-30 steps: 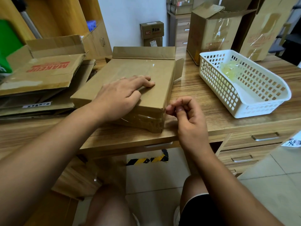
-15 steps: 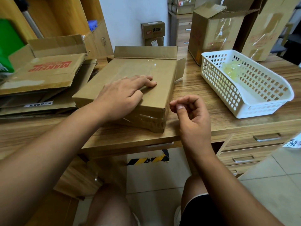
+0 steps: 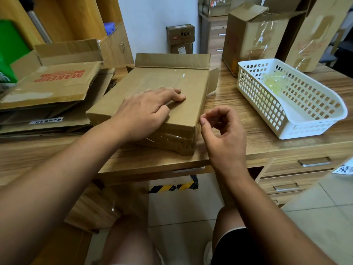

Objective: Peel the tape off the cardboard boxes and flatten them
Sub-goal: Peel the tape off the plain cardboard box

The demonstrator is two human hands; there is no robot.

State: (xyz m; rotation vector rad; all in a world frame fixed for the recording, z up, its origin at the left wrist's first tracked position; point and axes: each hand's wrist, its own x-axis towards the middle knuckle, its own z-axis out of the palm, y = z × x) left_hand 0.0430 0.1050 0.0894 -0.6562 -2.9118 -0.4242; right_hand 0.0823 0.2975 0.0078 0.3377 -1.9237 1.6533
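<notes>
Flattened boxes lie stacked at left. The box on the tabletop has tape across its near end. We press it with our left hand, fingers straight. Our right hand curls beside its corner; whether it pinches tape, we cannot tell.

Two hands are showing: left hand, right hand. One wooden desk is carrying one taped brown cardboard box, one pile of flattened brown cardboard and one white plastic lattice basket holding one wad of yellowish clear tape. Two tall brown cardboard boxes are standing behind: nearer tall box, farther tall box. Two small brown cardboard boxes are sitting stacked: upper small box, lower small box.
</notes>
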